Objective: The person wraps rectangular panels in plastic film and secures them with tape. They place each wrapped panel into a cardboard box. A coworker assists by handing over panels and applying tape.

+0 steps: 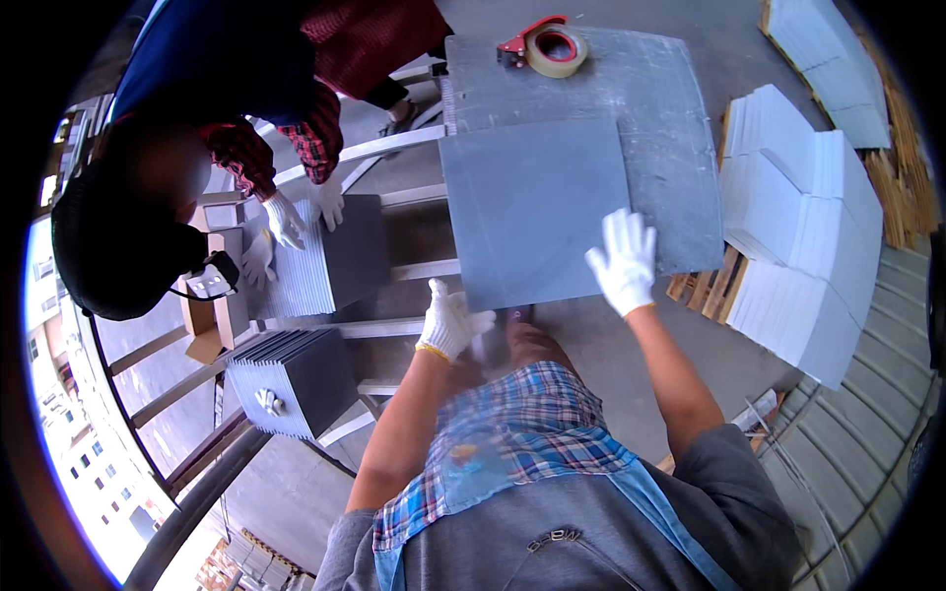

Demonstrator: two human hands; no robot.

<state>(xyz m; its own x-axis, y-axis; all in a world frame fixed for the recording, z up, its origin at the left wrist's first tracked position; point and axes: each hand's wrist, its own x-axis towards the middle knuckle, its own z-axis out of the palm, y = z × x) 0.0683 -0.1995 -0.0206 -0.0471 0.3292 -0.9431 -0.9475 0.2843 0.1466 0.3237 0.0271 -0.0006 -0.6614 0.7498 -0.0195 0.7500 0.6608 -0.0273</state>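
A flat grey sheet (542, 212) lies on a larger grey board (680, 187) in front of me. My right hand (624, 261), in a white knitted glove, is spread at the sheet's near right corner, with its fingers stretched out; whether it presses on the sheet, I cannot tell. Just off the sheet's near left corner is my left hand (450, 320), gloved the same way, thumb raised and fingers extended to the right. Nothing shows in either hand. A red tape dispenser (544, 46) with a roll of clear tape sits at the board's far edge.
At the left, a co-worker's gloved hands (286, 219) touch a stack of grey sheets (353, 246) on a metal frame (419, 195). A white glove (259, 259) rests against that stack. Nearer stands another stack (305, 379). White stacked panels (798, 227) on pallets stand at the right.
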